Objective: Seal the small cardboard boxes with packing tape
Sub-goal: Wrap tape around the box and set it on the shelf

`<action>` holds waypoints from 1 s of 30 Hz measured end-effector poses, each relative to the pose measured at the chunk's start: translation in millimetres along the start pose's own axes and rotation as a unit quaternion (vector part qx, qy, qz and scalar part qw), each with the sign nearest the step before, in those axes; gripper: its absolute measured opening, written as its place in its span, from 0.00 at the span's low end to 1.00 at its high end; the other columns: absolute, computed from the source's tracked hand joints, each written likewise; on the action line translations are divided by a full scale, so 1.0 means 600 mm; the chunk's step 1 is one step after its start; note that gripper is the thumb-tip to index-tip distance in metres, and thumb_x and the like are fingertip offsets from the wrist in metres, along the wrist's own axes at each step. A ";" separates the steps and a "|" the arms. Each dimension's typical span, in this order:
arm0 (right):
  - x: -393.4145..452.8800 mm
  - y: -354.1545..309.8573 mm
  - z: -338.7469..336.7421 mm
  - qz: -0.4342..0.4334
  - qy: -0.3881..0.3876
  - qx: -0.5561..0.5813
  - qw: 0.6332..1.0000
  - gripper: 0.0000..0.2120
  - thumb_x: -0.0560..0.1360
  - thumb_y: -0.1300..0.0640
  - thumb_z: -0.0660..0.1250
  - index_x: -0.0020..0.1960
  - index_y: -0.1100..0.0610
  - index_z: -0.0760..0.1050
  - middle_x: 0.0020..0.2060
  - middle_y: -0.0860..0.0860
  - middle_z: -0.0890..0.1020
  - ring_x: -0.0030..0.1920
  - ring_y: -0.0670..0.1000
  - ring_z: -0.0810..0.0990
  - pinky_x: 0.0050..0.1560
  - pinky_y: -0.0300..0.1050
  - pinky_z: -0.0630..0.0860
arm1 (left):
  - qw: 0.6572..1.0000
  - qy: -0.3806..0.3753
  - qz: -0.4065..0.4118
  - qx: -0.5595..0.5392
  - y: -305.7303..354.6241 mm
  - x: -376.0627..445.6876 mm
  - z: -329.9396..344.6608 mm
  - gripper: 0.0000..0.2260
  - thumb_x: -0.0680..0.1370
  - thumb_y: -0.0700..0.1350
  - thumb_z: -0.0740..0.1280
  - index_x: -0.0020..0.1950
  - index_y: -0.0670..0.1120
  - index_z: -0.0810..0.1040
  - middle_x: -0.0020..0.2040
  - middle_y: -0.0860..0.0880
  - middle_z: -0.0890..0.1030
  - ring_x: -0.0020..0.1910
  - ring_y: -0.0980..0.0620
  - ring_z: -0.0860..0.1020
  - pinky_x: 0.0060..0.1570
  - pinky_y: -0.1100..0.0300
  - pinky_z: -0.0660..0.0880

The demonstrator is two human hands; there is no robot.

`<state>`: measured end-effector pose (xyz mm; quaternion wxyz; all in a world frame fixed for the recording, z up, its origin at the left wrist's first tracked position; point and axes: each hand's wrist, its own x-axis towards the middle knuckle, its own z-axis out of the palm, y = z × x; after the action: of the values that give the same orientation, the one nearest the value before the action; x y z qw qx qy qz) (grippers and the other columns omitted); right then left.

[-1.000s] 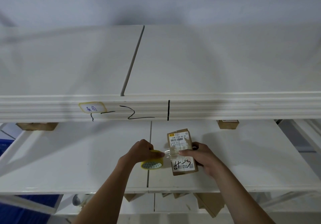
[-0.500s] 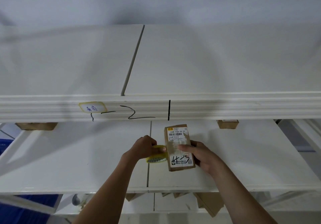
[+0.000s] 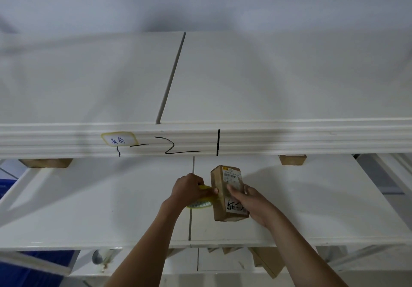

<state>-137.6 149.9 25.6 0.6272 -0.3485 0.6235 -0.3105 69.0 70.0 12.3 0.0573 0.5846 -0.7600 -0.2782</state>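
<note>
Head camera, looking forward and down: a person's two bare forearms reach over a white shelf [image 3: 89, 208] made of two panels meeting at a thin seam. The right hand [image 3: 249, 199] holds a small brown cardboard box [image 3: 225, 188] just above the shelf surface, its long side running away from the camera; the thumb presses across the top face while the other fingers curl around the box's right edge, a closed grip on the carton. White printed labels with a barcode and a black handwritten mark cover much of the top face, and a clear band of tape crosses its middle. The left hand [image 3: 189, 188] grips a yellow-cored roll of clear packing tape [image 3: 201, 199], fingers curled over the roll, held just beside and touching the box's left side.

Above them, a white upper shelf [image 3: 289, 81] spans the frame; its ribbed front edge carries a yellow-bordered paper label [image 3: 119, 140] with blue handwriting and black marker strokes. Two brown cardboard pieces [image 3: 292, 159] show at the rear of the lower shelf, under the upper one, at left and right. Below the front edge of the lower shelf lie flattened brown cardboard sheets [image 3: 267, 262] and a blue bin [image 3: 33, 271] at the lower left.
</note>
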 end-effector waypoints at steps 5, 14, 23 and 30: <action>0.013 0.010 0.013 0.009 0.087 -0.071 0.994 0.41 0.68 0.41 0.78 0.71 0.53 0.60 0.60 0.51 0.77 0.57 0.51 0.79 0.46 0.45 0.79 | 0.997 0.006 0.038 0.060 0.034 0.000 0.005 0.17 0.71 0.61 0.74 0.43 0.46 0.83 0.38 0.50 0.79 0.39 0.51 0.78 0.44 0.59 0.74; 0.018 0.022 -0.024 0.018 0.111 -0.082 0.990 0.38 0.62 0.44 0.82 0.66 0.52 0.70 0.55 0.52 0.82 0.52 0.53 0.83 0.53 0.53 0.83 | 0.982 -0.137 0.051 -0.120 -0.009 -0.010 -0.016 0.10 0.78 0.53 0.71 0.47 0.47 0.85 0.42 0.49 0.82 0.41 0.55 0.79 0.43 0.61 0.75; 0.011 -0.001 -0.019 -0.006 0.093 -0.050 0.994 0.38 0.64 0.50 0.82 0.70 0.52 0.70 0.54 0.51 0.83 0.49 0.52 0.86 0.49 0.51 0.84 | 0.998 -0.045 -0.012 -0.032 -0.034 -0.009 -0.014 0.24 0.68 0.69 0.72 0.39 0.47 0.82 0.38 0.49 0.81 0.39 0.52 0.79 0.42 0.58 0.77; -0.001 -0.010 -0.016 -0.032 0.035 0.008 0.999 0.38 0.67 0.53 0.81 0.73 0.52 0.70 0.53 0.53 0.86 0.51 0.54 0.86 0.47 0.50 0.83 | 0.999 -0.038 -0.017 -0.030 -0.029 -0.015 -0.021 0.36 0.60 0.80 0.65 0.40 0.47 0.81 0.41 0.47 0.83 0.43 0.48 0.83 0.49 0.53 0.81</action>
<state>-147.2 146.4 30.8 0.5980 -0.3519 0.6308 -0.3473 91.8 71.2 16.6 0.0413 0.5848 -0.7426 -0.3239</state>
